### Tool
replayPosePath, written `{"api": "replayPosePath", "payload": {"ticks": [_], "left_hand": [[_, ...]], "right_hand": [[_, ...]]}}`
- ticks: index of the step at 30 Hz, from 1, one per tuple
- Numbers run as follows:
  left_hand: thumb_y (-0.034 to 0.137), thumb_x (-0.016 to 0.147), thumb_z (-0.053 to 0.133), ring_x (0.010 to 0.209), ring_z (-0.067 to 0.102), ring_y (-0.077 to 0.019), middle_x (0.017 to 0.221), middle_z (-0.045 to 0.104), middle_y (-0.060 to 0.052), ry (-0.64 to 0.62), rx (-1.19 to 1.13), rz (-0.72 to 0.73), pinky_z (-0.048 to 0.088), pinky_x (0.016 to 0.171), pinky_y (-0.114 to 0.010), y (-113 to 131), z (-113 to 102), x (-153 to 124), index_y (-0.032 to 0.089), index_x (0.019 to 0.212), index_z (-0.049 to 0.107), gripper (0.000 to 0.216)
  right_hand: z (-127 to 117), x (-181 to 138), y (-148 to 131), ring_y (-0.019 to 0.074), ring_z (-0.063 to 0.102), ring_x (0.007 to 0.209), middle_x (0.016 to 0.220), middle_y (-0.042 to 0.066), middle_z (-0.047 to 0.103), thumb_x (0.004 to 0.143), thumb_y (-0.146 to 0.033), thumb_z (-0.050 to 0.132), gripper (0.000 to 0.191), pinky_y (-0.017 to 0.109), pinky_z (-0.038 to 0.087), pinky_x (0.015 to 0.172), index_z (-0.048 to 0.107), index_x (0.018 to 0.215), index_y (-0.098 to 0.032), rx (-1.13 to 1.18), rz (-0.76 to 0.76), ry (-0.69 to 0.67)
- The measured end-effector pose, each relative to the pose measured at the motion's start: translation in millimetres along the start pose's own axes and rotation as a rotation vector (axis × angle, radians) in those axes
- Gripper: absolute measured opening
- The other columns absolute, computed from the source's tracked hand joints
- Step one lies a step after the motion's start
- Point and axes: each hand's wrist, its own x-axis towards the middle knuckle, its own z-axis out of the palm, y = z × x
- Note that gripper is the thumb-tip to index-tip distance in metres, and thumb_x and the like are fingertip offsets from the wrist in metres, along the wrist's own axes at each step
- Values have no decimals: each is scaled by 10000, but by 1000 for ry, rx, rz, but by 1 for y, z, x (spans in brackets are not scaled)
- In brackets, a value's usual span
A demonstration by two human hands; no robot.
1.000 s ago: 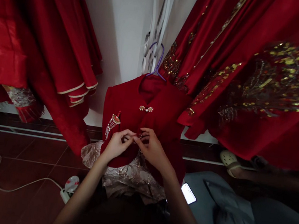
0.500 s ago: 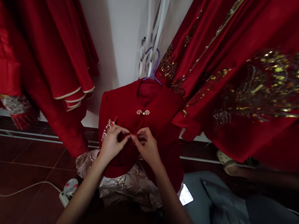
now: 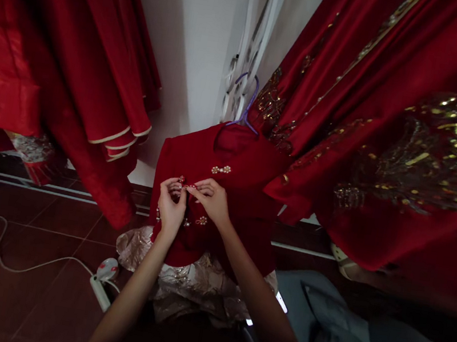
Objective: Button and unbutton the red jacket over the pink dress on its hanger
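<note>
A red sleeveless vest [image 3: 240,207] hangs by a purple hanger [image 3: 244,117] in front of me. My left hand [image 3: 171,208] is closed in a pinch at the vest's left chest, on a small red beaded brooch [image 3: 181,179] that the fingers partly hide. My right hand [image 3: 211,200] pinches at the same spot, fingertips meeting the left ones on the brooch's red part. Above them a pearl-and-gold flower clasp [image 3: 221,170] lies across the front opening. Below, another flower clasp half [image 3: 201,220] with a loop shows near the right wrist, its two sides apart.
Red garments [image 3: 124,91] hang at left, and gold-sequined red ones [image 3: 426,150] at right. A shiny pale fabric [image 3: 134,245] lies under the vest. A white power strip [image 3: 100,292] with a cable is on the tiled floor. A person's grey-blue trouser leg [image 3: 317,324] is at lower right.
Both hands have moved left and slightly up across the vest, from the middle of its front to the beaded brooch. The lower flower clasp has come into sight. The view has shifted slightly.
</note>
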Motion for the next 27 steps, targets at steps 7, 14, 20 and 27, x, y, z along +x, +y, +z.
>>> {"api": "replayPosePath", "payload": {"ticks": [7, 14, 20, 27], "left_hand": [[317, 825, 586, 855, 638, -137, 1006, 647, -77, -72, -124, -6, 525, 823, -292, -1, -8, 7, 166, 1055, 582, 275], [353, 811, 605, 874, 662, -151, 1012, 680, -78, -88, -97, -23, 538, 847, -305, 4, -14, 6, 164, 1056, 631, 311], [348, 785, 626, 893, 672, -162, 1043, 696, -75, -117, -29, -5, 542, 861, -312, -1, -20, 9, 172, 1054, 669, 324], [336, 774, 634, 860, 684, -173, 974, 723, -62, -186, 19, -13, 536, 857, -319, 6, -31, 13, 161, 995, 702, 291]], "right_hand": [[6, 3, 3, 170, 674, 713, 772, 39, 701, 657, -429, 720, 316, 230, 556, 513, 643, 825, -173, 1, -22, 12], [11, 4, 3, 152, 668, 703, 779, 26, 694, 705, -404, 687, 261, 215, 548, 516, 636, 835, -184, -44, -81, 35], [11, 0, 2, 135, 670, 754, 835, 11, 701, 768, -375, 646, 193, 228, 550, 658, 651, 861, -206, -148, -236, 48], [16, -8, 7, 143, 669, 796, 876, 19, 703, 799, -374, 609, 187, 233, 539, 686, 652, 887, -215, -224, -268, 121]]}}
